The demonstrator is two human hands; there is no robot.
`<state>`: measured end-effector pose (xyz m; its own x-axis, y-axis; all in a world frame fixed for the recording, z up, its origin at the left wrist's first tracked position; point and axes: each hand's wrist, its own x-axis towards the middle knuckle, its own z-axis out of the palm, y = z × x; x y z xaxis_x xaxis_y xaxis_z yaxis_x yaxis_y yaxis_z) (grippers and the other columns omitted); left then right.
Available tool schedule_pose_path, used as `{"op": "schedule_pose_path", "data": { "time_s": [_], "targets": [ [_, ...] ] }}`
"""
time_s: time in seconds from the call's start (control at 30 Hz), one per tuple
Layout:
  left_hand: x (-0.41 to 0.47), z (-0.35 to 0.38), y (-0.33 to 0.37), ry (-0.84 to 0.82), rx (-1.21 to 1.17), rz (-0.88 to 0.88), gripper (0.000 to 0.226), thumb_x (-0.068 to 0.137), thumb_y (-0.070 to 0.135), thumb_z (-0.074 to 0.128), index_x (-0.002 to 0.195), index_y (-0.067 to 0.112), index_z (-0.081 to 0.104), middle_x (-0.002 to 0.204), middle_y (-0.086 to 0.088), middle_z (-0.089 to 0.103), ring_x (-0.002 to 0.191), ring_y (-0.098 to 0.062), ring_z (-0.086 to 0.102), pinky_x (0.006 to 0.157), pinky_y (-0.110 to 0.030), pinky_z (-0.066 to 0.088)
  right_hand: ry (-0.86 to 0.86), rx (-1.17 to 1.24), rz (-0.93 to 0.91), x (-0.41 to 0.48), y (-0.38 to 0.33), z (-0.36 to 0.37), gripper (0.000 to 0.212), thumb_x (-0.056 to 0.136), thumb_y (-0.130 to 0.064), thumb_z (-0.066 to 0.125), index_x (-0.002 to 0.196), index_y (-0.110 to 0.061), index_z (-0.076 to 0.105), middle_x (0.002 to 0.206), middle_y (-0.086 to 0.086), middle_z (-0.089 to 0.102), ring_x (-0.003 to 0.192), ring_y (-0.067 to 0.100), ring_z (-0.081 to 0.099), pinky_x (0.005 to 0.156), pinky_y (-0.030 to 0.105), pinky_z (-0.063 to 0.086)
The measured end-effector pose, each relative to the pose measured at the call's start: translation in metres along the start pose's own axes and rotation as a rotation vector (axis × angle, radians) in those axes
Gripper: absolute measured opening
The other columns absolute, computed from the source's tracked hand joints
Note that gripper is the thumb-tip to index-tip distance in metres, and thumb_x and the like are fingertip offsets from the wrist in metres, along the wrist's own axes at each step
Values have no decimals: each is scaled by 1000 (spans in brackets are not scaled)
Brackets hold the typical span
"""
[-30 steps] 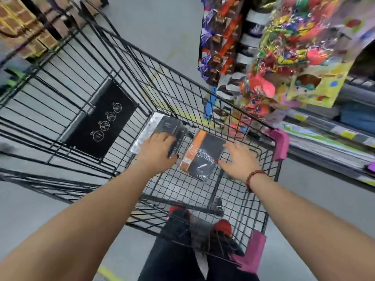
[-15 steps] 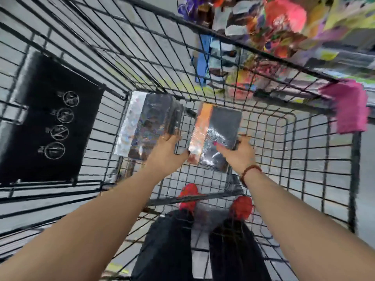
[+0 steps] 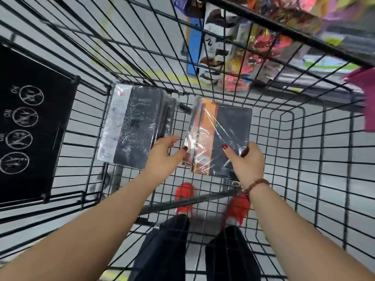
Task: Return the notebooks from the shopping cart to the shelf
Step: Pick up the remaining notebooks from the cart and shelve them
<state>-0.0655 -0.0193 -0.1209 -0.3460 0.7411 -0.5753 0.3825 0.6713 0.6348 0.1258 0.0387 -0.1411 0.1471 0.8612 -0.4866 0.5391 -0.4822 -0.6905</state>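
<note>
Since 0.5 s ago, orange-black notebook point(image 3: 221, 136) has been clamped by right hand point(image 3: 248, 159); left hand point(image 3: 162, 157) is loosely curled beside it. Long axis points away, toward cart's far wall.

A shop aisle — the view looks down into a black wire shopping cart point(image 3: 284, 138) standing on a grey floor point(image 3: 142, 37). Beside it, shelves point(image 3: 316, 63) carry bright packaged goods point(image 3: 239, 57) — blurred, so the wares are unclear.
</note>
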Motion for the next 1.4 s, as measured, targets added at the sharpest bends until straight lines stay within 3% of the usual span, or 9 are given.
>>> {"op": "schedule_pose_path", "data": {
  "time_s": [0.13,0.37,0.5,0.67,0.8,0.93,1.1,1.27,1.4],
  "targets": [
    [-4,0,5,14,-90,-19,42,88,28,61,128,18,56,127,2,56,114,-11,53,94,-23,39,67,94,-124,-25,-9,-10,11,88,-14,63,93,-12,53,69,-14,51,55,-8,51,50,5,38],
    [-14,-2,26,-63,-510,-205,19,94,42,47,103,27,56,101,4,65,92,-16,63,82,-35,52,-134,310,-144,-49,-35,2,13,90,-8,58,102,-12,59,80,-7,58,61,-9,53,57,7,44],
    [-17,-7,27,174,-499,-194,24,93,49,45,80,31,54,82,7,62,79,-15,62,71,-29,51,-266,358,-150,-53,-55,17,8,94,-15,54,91,-20,60,73,-10,55,60,-3,52,57,11,43],
    [1,-39,12,358,-464,-263,41,90,54,46,103,16,56,92,-1,64,82,-21,63,70,-34,54,-103,336,-91,-25,-53,19,7,88,-21,63,85,-27,61,84,-10,62,77,4,58,69,14,46],
    [14,-58,-12,468,-322,-224,36,93,49,45,95,15,56,89,-5,63,80,-25,61,64,-29,47,145,268,-26,-3,-34,14,29,74,-23,78,72,-30,50,78,-5,57,63,2,55,52,7,42],
    [16,-63,-25,446,-210,-246,39,93,49,45,90,12,57,71,-2,56,62,-15,53,50,-23,39,88,126,153,12,-18,23,59,52,-47,86,89,-25,48,98,2,62,84,15,63,73,27,53],
    [13,-57,-38,376,-146,-201,31,95,44,45,70,25,50,67,3,55,60,-13,53,56,-27,47,20,-17,191,19,-9,34,92,35,-67,78,109,-19,51,108,5,62,91,20,65,81,38,57],
    [13,-58,-39,354,-149,-191,30,94,46,45,77,24,54,68,3,57,61,-15,55,59,-30,49,-24,34,195,18,-8,27,60,59,-43,85,102,-20,50,100,1,64,83,16,63,69,22,50],
    [9,-59,-36,329,-119,-176,27,96,44,42,84,22,53,67,2,55,57,-12,53,43,-19,40,-32,53,154,12,-5,19,39,73,-30,79,99,-17,52,83,-9,60,71,3,55,56,15,39]
  ]
}}
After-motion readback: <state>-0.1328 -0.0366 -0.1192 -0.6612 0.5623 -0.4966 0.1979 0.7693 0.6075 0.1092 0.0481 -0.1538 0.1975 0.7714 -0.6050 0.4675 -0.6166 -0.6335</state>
